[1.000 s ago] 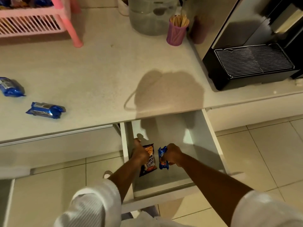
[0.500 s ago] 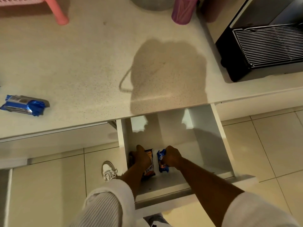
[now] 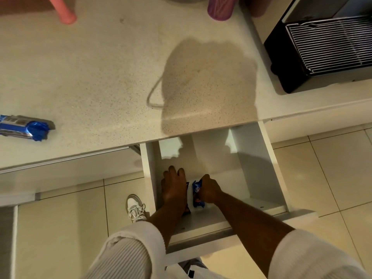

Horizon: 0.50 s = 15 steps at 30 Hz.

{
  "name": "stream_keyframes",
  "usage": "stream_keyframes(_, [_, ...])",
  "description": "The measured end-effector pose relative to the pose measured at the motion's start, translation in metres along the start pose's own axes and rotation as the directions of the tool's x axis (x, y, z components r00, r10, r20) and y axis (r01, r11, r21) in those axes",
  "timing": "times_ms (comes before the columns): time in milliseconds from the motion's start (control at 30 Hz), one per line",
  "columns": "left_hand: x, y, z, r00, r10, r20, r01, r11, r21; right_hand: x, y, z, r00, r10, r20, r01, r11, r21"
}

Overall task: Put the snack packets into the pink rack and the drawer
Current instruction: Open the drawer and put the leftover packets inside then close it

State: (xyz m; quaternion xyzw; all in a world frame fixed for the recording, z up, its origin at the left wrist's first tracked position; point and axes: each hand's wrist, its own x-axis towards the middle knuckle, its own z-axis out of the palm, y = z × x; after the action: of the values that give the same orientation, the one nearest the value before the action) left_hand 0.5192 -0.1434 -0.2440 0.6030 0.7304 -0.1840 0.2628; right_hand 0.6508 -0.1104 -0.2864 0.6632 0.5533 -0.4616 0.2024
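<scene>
The white drawer (image 3: 268, 160) under the counter stands pulled out. My left hand (image 3: 174, 188) lies flat inside it at the left, fingers stretched over a dark snack packet (image 3: 186, 211), of which only a sliver shows. Just to the right, my right hand (image 3: 209, 191) grips a small blue snack packet (image 3: 196, 193) that stands on edge on the drawer floor. Another blue packet (image 3: 25, 127) lies on the counter at the far left. Of the pink rack, only one leg (image 3: 64, 13) shows at the top left.
A purple cup (image 3: 221, 8) stands at the counter's back edge. A black appliance with a metal grille (image 3: 324, 47) fills the back right. My white shoe (image 3: 135, 207) is on the tiled floor left of the drawer.
My left hand has flattened over the dark packet and now covers nearly all of it. The view has tilted further down, so less of the rack shows.
</scene>
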Motion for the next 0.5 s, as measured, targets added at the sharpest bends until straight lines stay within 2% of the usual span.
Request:
stream_keyframes(33, [0.0011, -0.0005, 0.0007, 0.999, 0.037, 0.019, -0.037, 0.999, 0.003, -0.0010, -0.0009, 0.0001, 1.000, -0.009, -0.007, 0.009, 1.000, -0.001])
stream_keyframes(100, [0.0009, -0.0008, 0.0007, 0.983, 0.093, 0.156, -0.087, 0.995, -0.049, -0.0040, -0.0026, -0.0004, 0.999, -0.020, -0.044, 0.019, 0.999, -0.029])
stream_keyframes(167, [-0.0006, -0.0011, 0.0002, 0.951, 0.100, 0.293, -0.081, 0.994, -0.075, -0.0056, -0.0030, -0.0006, 0.996, -0.030, -0.081, 0.027, 0.999, -0.042])
stream_keyframes(200, [-0.0005, -0.0016, 0.0009, 0.944, 0.097, 0.316, -0.077, 0.994, -0.076, -0.0058, -0.0031, -0.0009, 0.996, -0.037, -0.079, 0.034, 0.999, -0.037])
stream_keyframes(333, [0.0000, -0.0042, 0.0031, 0.954, 0.081, 0.287, -0.060, 0.995, -0.083, -0.0046, -0.0007, 0.0007, 0.997, -0.070, -0.036, 0.069, 0.997, -0.040])
stream_keyframes(500, [-0.0014, -0.0066, 0.0076, 0.965, 0.079, 0.250, -0.054, 0.993, -0.107, -0.0027, 0.0029, 0.0023, 0.990, -0.122, -0.065, 0.119, 0.992, -0.047])
